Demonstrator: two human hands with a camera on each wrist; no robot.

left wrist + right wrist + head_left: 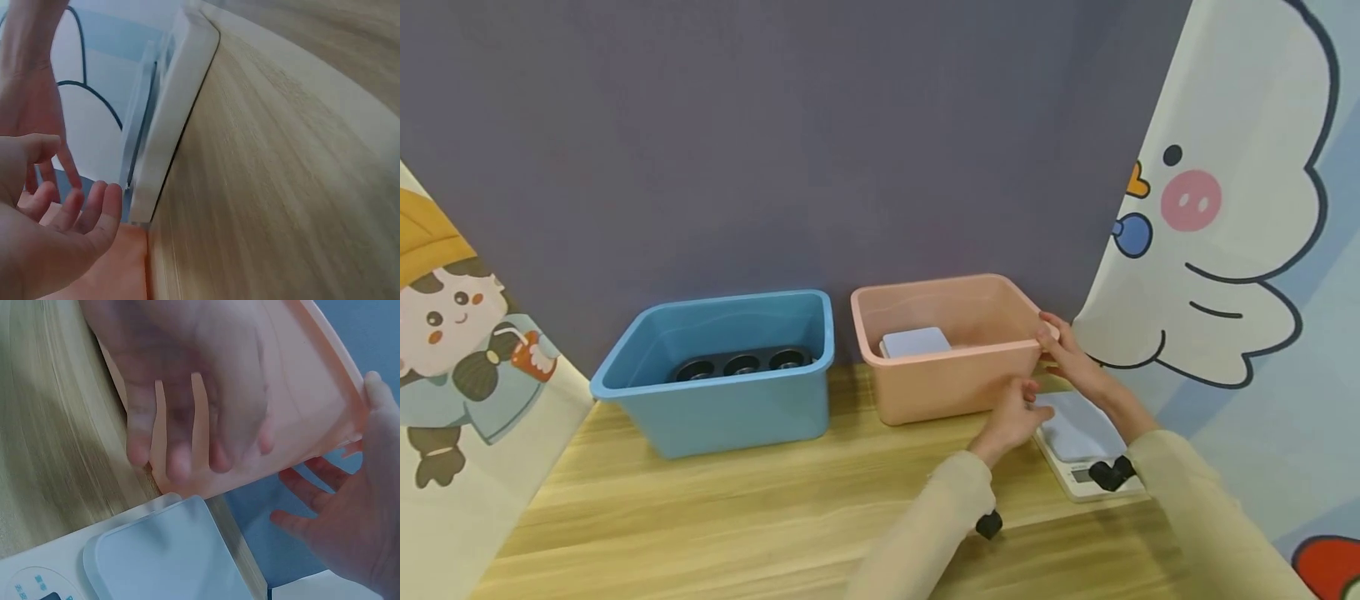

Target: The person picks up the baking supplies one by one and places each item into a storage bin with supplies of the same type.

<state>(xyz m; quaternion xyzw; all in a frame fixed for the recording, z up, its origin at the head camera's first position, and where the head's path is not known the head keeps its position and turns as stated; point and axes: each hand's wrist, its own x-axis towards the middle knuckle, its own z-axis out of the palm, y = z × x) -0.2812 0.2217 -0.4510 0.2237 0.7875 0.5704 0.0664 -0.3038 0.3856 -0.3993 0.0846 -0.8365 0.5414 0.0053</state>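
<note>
In the head view, a pink plastic bin [951,385] stands at the back right, with a flat white object [916,342] inside. My right hand [1078,367] holds its right front rim, thumb over the edge and other fingers spread below, as the right wrist view also shows. My left hand [1011,421], fingers loosely bent and holding nothing, hovers in front of the bin's right front corner. Beside it lies a white kitchen scale [1078,483] bearing a pale flat lid-like piece [1081,425]. The left wrist view shows the scale [181,112] edge-on past my left fingers.
To the left stands a blue bin [737,421] with a dark muffin pan [752,362] inside. Both bins are on a wood-grain table [700,517] against a grey back panel [790,150]. A panel with cartoon prints [1240,275] borders the right side, close to the scale.
</note>
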